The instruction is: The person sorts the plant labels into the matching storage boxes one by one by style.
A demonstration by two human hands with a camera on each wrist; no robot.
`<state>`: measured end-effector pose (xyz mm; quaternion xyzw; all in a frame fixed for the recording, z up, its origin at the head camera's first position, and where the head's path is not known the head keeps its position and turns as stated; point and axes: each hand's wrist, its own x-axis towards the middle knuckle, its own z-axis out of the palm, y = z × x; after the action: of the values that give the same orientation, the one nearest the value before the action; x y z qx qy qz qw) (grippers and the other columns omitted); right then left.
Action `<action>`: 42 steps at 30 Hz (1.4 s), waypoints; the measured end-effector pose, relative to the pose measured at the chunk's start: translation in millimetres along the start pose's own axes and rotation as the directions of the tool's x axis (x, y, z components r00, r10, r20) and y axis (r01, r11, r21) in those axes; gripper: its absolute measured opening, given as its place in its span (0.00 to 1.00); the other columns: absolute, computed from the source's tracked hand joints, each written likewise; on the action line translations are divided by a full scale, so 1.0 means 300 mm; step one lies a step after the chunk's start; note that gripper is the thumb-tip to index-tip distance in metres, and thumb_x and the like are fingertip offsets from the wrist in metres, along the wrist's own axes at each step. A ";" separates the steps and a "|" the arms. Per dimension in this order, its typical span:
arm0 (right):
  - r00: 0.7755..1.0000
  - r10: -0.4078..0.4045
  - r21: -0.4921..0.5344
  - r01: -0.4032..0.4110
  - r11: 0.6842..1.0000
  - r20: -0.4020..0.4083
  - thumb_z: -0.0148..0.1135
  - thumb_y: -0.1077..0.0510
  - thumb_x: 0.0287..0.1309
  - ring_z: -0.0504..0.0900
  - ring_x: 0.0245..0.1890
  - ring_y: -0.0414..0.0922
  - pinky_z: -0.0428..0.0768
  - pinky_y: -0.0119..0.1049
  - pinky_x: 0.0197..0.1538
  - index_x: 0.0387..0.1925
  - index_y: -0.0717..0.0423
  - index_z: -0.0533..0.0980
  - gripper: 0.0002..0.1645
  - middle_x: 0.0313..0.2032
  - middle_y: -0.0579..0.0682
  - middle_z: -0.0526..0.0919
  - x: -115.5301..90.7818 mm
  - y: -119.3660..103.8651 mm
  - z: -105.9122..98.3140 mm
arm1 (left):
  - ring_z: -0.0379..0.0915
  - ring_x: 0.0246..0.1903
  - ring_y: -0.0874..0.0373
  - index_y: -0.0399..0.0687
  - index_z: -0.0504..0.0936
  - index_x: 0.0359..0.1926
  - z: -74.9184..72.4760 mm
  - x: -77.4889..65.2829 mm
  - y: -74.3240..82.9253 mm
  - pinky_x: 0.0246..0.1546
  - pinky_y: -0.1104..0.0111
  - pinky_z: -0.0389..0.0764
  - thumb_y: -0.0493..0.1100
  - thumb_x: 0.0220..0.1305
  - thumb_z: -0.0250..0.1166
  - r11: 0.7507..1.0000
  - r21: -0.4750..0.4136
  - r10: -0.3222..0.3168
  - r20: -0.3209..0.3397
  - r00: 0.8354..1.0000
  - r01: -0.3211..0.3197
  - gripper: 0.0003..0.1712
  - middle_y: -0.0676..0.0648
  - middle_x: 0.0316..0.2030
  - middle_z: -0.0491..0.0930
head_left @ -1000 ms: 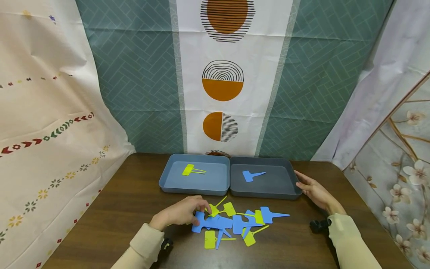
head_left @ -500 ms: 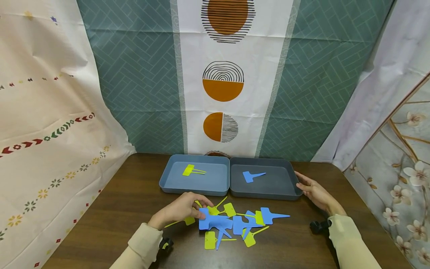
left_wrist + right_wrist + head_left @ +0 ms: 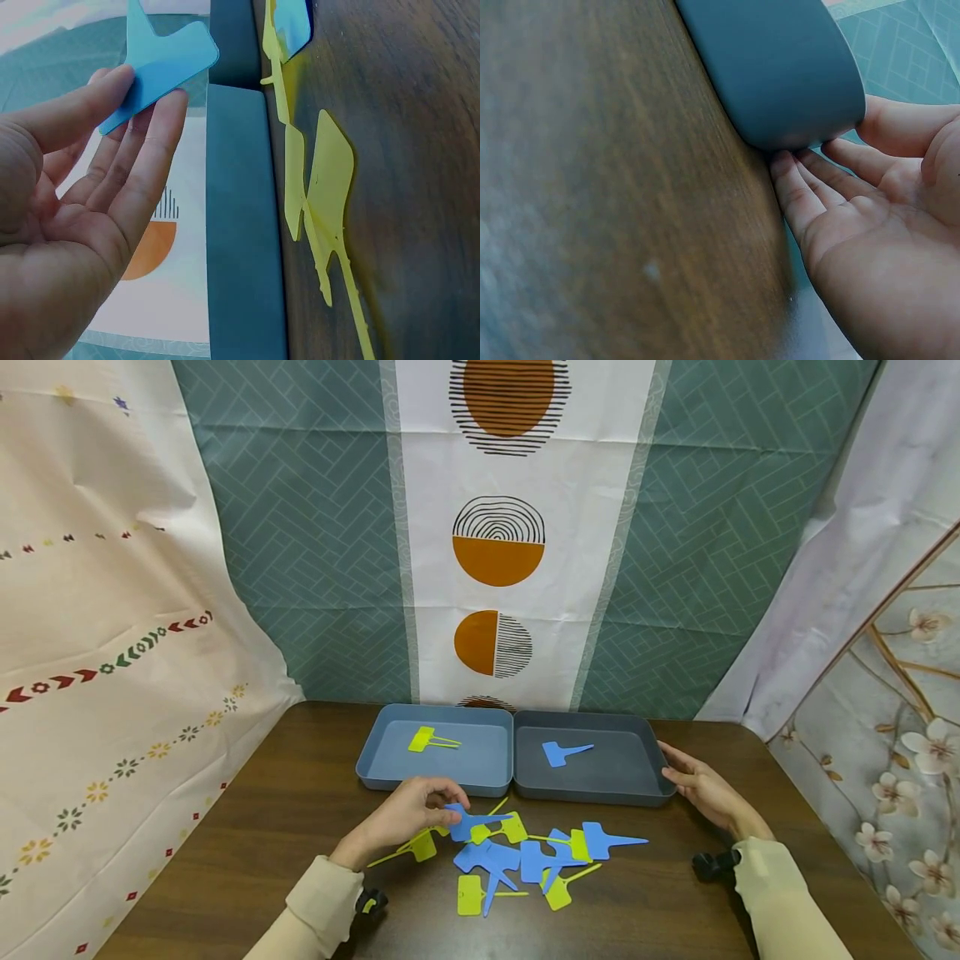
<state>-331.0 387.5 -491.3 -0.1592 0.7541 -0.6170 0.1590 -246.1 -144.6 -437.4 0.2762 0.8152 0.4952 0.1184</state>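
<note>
My left hand pinches a blue T-shaped plant label between thumb and fingers, above a jumble of labels. Below it lie yellow labels and a blue label, several overlapping. My right hand is at the right end of the dark grey tray, thumb over the rim and fingers against the outer wall. In the right wrist view, the tips of this hand's fingers are partly hidden by the tray wall. One blue label lies inside this tray.
A blue-grey tray adjoins the dark one on its left and holds yellow label pieces. More blue and yellow labels spread over the brown table. A patterned curtain hangs behind.
My left hand has lifted a blue label off the left of the pile and moved it slightly away from me, uncovering yellow labels. My right hand has stayed at the tray.
</note>
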 end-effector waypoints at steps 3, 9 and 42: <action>1.000 -0.005 0.012 0.005 1.000 0.003 0.45 0.60 0.82 0.34 0.79 0.69 0.67 0.21 0.59 0.82 0.62 0.34 0.42 0.81 0.66 0.31 0.001 -0.001 0.001 | 0.82 0.40 0.50 0.48 0.87 0.47 0.001 0.000 0.001 0.42 0.56 0.86 0.36 0.72 0.67 1.000 0.025 0.002 -0.017 1.000 -0.001 0.07 0.48 0.43 0.84; 1.000 0.001 0.008 -0.001 1.000 0.006 0.44 0.60 0.82 0.34 0.79 0.68 0.65 0.27 0.67 0.82 0.61 0.34 0.42 0.81 0.66 0.30 0.001 -0.002 0.002 | 0.80 0.48 0.53 0.47 0.86 0.49 0.004 -0.001 0.002 0.47 0.64 0.82 0.38 0.73 0.67 0.999 0.049 0.000 -0.048 0.999 0.003 0.07 0.45 0.49 0.84; 1.000 -0.002 0.043 0.001 0.999 0.003 0.45 0.62 0.81 0.25 0.78 0.70 0.31 0.74 0.71 0.82 0.62 0.33 0.43 0.80 0.67 0.24 -0.001 -0.006 0.009 | 0.83 0.50 0.54 0.49 0.85 0.51 0.071 0.063 0.063 0.45 0.66 0.86 0.40 0.73 0.67 0.998 0.015 0.060 -0.034 0.998 -0.060 0.08 0.48 0.53 0.83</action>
<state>-329.6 384.8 -490.0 -0.1572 0.7403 -0.6329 0.1630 -245.4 -111.3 -429.5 0.2927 0.8118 0.4976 0.0876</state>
